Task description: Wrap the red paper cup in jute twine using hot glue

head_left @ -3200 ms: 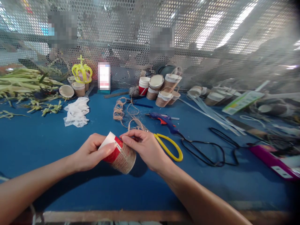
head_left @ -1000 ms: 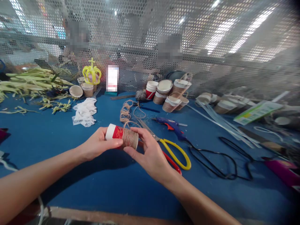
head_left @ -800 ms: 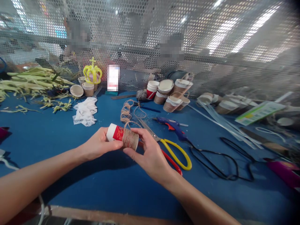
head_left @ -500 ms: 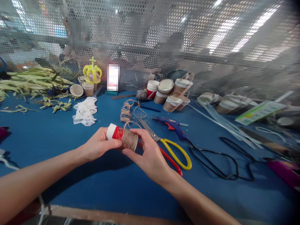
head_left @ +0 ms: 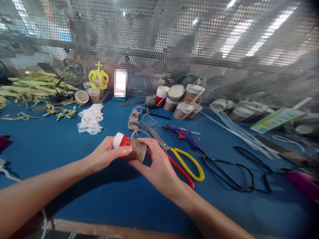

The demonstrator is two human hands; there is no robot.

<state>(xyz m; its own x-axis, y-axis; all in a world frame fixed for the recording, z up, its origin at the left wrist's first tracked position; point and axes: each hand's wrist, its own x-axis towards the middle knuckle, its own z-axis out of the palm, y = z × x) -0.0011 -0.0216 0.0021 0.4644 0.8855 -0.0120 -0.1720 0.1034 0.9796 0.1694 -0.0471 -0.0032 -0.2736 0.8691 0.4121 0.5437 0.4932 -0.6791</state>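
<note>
Between my hands a red and white paper cup [head_left: 125, 141] lies tilted on its side, its right part wrapped in rows of brown twine [head_left: 137, 150]. My left hand [head_left: 106, 153] is closed around the cup's white and red end, thumb along the front. My right hand [head_left: 156, 162] grips the twine-covered end between thumb and fingers. A strand loops up from the wrapping to a loose coil of twine [head_left: 134, 118] on the table behind. Just right of the cup lie large scissors [head_left: 188, 162] with one yellow and one red handle, partly behind my right hand.
A blue glue gun [head_left: 183, 132] with a black cord rests right of the scissors. Several twine-wrapped cups [head_left: 183, 109] stand at the back near a perforated metal screen [head_left: 149, 43]. White cloth [head_left: 91, 118], a yellow crown [head_left: 99, 78] and pale stalks [head_left: 37, 83] are at left; clear glue sticks [head_left: 239, 129] at right.
The cup has turned slightly in my hands, and my left thumb has slid a little to the right over it. Both hands keep their hold.
</note>
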